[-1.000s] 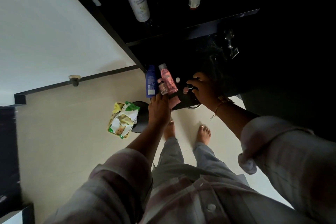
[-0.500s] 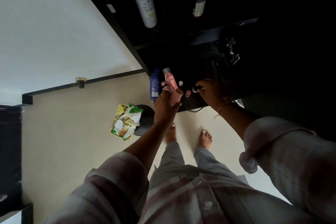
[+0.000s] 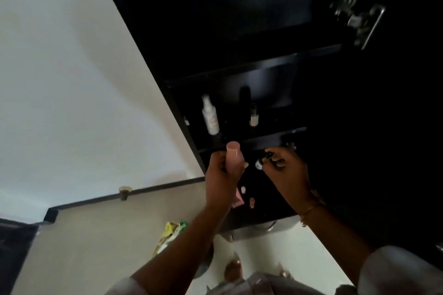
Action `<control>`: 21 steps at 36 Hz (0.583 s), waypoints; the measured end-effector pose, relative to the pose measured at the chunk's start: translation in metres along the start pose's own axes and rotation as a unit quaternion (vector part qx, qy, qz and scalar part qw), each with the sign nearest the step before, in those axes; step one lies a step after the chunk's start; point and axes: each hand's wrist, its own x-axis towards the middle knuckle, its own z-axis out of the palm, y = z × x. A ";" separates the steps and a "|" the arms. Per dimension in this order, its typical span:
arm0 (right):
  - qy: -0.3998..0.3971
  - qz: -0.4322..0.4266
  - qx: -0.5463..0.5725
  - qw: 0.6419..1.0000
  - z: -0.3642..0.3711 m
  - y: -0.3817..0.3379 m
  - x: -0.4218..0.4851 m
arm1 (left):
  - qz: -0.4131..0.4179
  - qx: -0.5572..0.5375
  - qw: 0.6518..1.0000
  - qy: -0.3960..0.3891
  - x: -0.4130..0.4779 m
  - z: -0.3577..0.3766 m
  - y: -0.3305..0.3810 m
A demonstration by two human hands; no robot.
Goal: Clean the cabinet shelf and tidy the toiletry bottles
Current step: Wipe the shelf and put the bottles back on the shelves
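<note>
My left hand is closed around a pale pink tube, held upright just in front of a dark cabinet shelf edge. My right hand grips a small dark bottle with a white label close beside it. On the shelf above stand a white spray bottle and a small dark bottle. Below my hands, small pale caps and part of a pink item show on the lower shelf, mostly hidden in the dark.
The black cabinet fills the upper right, with a metal hinge on its open door. A white wall lies left. On the floor sit a yellow-green packet and a door stopper; my bare feet are below.
Both hands rose from the lower shelf up to the shelf edge above. My left hand took the pink tube along and my right hand the small dark bottle. The view tilted upward.
</note>
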 end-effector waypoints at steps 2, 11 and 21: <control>0.032 -0.012 0.025 0.999 -0.005 -0.022 0.011 | 0.037 -0.012 0.999 0.009 0.007 -0.007 0.022; 0.115 -0.163 0.132 0.971 -0.050 -0.142 0.064 | 0.248 -0.036 0.965 0.074 0.030 -0.046 0.142; 0.147 -0.287 0.110 0.940 -0.087 -0.242 0.140 | 0.393 0.092 0.897 0.182 0.086 -0.094 0.237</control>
